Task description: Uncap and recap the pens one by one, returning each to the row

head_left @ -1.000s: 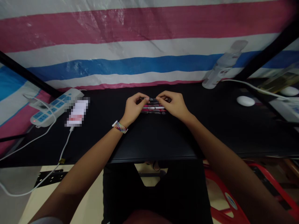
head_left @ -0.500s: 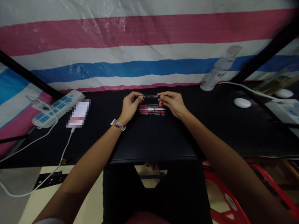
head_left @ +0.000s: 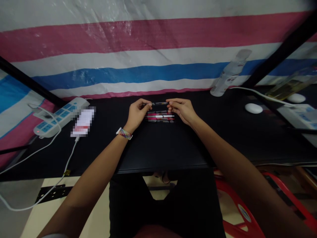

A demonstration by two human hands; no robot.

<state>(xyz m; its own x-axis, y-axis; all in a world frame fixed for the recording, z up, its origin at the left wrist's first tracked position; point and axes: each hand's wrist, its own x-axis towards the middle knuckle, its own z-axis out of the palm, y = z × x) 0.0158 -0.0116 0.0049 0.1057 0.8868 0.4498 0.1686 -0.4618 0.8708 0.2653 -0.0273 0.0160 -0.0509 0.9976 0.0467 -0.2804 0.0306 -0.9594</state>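
Observation:
Between both hands a dark pen (head_left: 159,103) lies level, its two ends pinched in my fingers. My left hand (head_left: 137,113), with a colourful woven band (head_left: 124,133) at the wrist, grips the left end between thumb and forefinger. The thumb and forefinger of my right hand (head_left: 183,110) close on the right end. Just nearer to me, several pens (head_left: 160,117) lie side by side on the black table (head_left: 163,148); one among them is white and pink. My fingers cover the tips of the held pen.
A white power strip (head_left: 61,116) and a pixelated phone (head_left: 83,122) on a white cable are at the left. A clear bottle (head_left: 229,76), a white oval object (head_left: 254,108) and a second power strip (head_left: 300,115) stand right. Striped sheeting (head_left: 148,72) hangs behind.
The view has shifted very slightly. Both hands keep the pen pinched at its ends, and the pens below lie as before.

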